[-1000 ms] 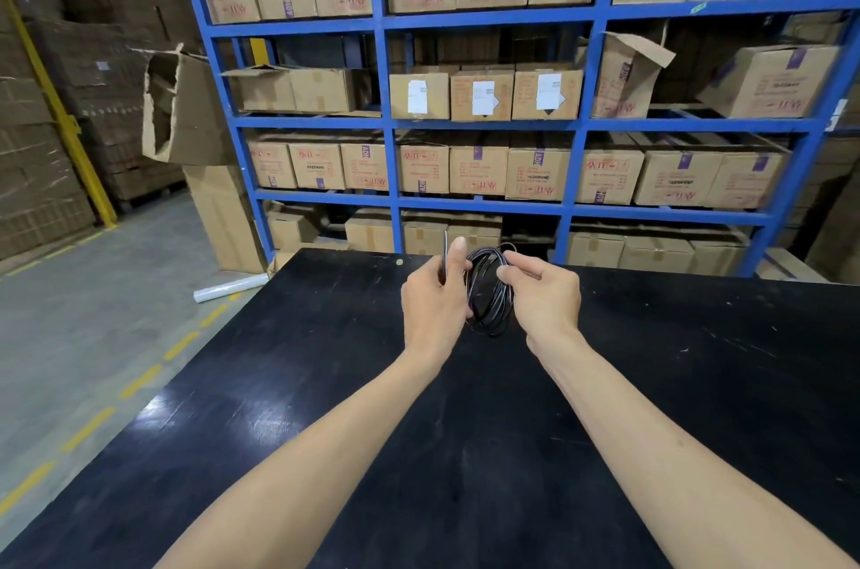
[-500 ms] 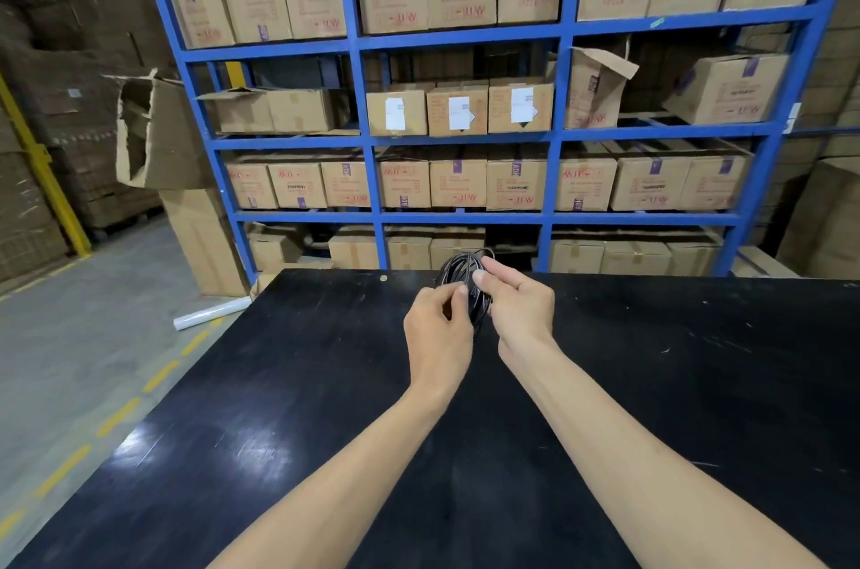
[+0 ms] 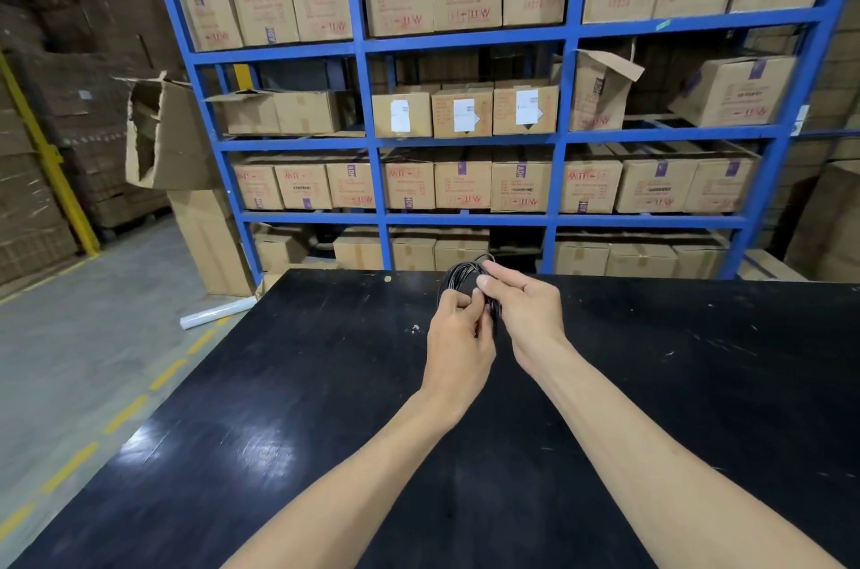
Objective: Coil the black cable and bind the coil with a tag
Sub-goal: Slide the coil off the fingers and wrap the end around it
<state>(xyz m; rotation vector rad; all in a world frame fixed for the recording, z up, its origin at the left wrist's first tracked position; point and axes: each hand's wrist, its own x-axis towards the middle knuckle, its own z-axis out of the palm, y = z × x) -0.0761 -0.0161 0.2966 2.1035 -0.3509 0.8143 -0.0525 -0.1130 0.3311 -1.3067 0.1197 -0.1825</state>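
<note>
A thin black cable, wound into a small coil [image 3: 458, 275], is held upright above the far part of the black table [image 3: 279, 405]. My left hand [image 3: 458, 336] pinches the coil's lower left side. My right hand [image 3: 526, 308] grips its right side, with fingertips pressed against the strands. The lower half of the coil is hidden behind my fingers. I cannot make out a tag; anything between the fingertips is too small to tell.
A blue shelf rack [image 3: 372, 140] full of cardboard boxes stands just behind the table. A torn box [image 3: 163, 136] leans at the rack's left end. A white roll [image 3: 216, 312] lies on the concrete floor, left of the table corner.
Both hands have drawn closer together around the coil and lowered a little toward the table. The left index finger, raised a second ago, now curls onto the coil. The view has tilted slightly.
</note>
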